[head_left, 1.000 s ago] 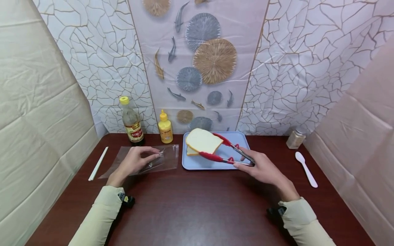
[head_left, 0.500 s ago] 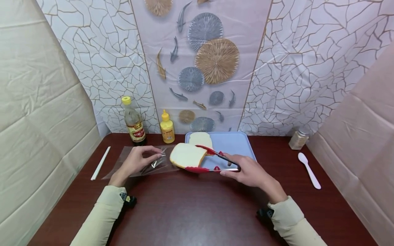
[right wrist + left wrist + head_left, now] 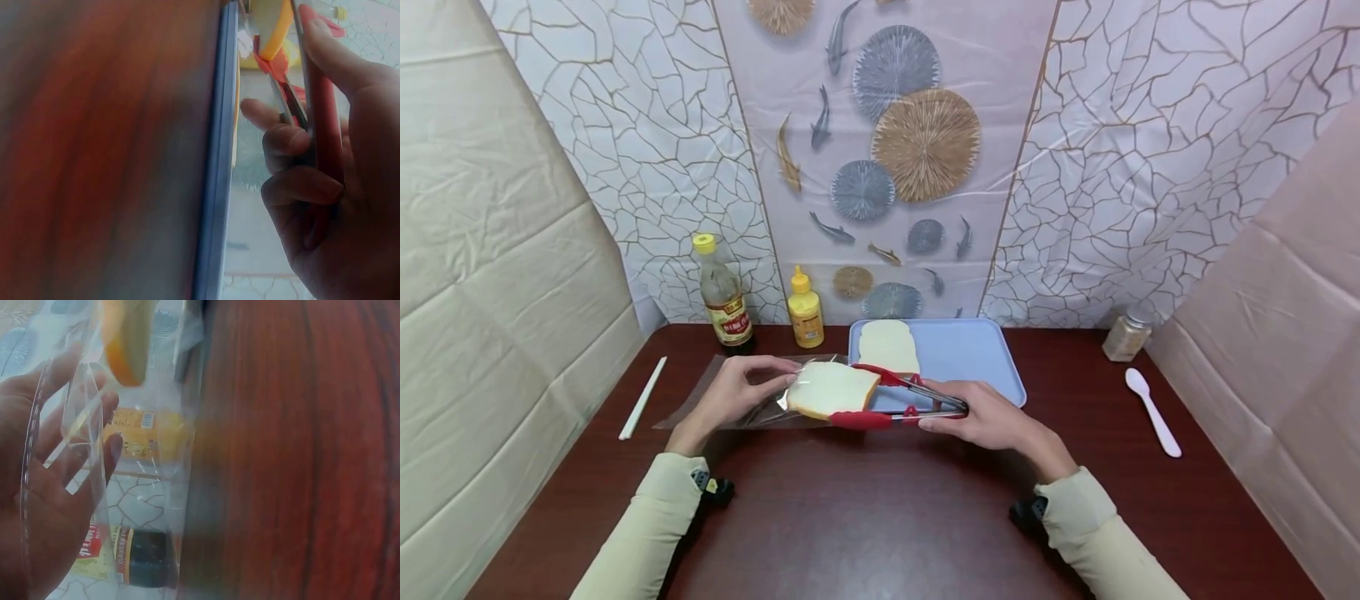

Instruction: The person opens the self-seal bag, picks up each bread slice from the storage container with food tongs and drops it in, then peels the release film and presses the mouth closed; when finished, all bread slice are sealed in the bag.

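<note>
My right hand [image 3: 981, 417] grips red-tipped metal tongs [image 3: 891, 407] that clamp a slice of white bread [image 3: 829, 390]. The slice hangs at the mouth of a clear plastic bag [image 3: 741, 400] lying on the dark red table. My left hand [image 3: 737, 392] pinches the bag's upper edge and holds the mouth up; the left wrist view shows the bag film [image 3: 94, 431] across the fingers [image 3: 103, 456]. A second bread slice [image 3: 889, 345] lies on the light blue tray [image 3: 977, 358]. In the right wrist view the fingers [image 3: 294, 187] curl round the tongs' handles [image 3: 315, 112] beside the tray's rim [image 3: 215, 187].
A brown sauce bottle [image 3: 721, 293] and a yellow squeeze bottle [image 3: 805, 310] stand at the back by the wall. A white chopstick wrapper [image 3: 642, 398] lies at the left. A white plastic spoon [image 3: 1152, 412] and a small spice jar [image 3: 1123, 335] are at the right.
The right hand carried the bread in the tongs leftward off the tray down to the bag's mouth. The left hand lifted the bag's edge slightly. One slice stayed on the tray.
</note>
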The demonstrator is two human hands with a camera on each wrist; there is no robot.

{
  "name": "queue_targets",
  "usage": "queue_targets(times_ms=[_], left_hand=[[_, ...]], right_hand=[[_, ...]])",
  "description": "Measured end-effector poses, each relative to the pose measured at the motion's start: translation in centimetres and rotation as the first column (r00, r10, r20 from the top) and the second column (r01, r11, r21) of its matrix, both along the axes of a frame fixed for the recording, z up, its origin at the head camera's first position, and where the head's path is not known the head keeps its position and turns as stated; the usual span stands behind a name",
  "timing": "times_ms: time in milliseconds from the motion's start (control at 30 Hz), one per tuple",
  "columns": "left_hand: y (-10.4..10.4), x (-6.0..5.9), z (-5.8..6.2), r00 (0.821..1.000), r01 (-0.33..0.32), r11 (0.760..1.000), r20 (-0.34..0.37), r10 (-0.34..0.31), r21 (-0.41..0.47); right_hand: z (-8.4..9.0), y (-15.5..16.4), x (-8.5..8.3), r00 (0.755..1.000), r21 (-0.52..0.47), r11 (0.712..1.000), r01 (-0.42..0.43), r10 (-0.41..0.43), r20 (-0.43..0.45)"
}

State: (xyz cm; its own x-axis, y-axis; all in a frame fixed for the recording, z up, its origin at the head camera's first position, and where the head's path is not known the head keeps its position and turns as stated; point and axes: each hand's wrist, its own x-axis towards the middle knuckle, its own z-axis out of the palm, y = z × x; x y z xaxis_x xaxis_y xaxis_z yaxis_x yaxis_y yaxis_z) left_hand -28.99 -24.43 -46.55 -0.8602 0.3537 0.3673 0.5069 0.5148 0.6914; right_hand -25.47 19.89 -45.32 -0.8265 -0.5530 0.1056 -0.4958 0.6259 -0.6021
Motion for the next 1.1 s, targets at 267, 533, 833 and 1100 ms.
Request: queue_targets(times_ms=[267, 533, 833, 1100], left_hand=[[0.0, -0.3, -0.1, 0.999, 0.029, 0.999, -0.028, -0.027, 0.045], [-0.9, -0.2, 0.6, 0.999, 0.021, 0.994, 0.023, -0.023, 0.103], [-1.1, 0.0, 0.6, 0.996, 0.042, 0.990, 0.069, -0.052, 0.137], [-0.2, 0.0, 0.1, 0.998, 0.022, 0.990, 0.049, -0.029, 0.142]], right_hand=[[-0.2, -3.8, -1.7, 0.999, -0.013, 0.999, -0.042, 0.042, 0.014], [0.4, -5.6, -2.1, 0.995, 0.116, 0.992, -0.044, 0.054, -0.085], [-0.1, -5.0, -2.8, 0.987, 0.060, 0.998, -0.017, 0.026, -0.156], [-0.4, -5.7, -2.5, 0.991, 0.037, 0.999, -0.036, 0.041, -0.130]])
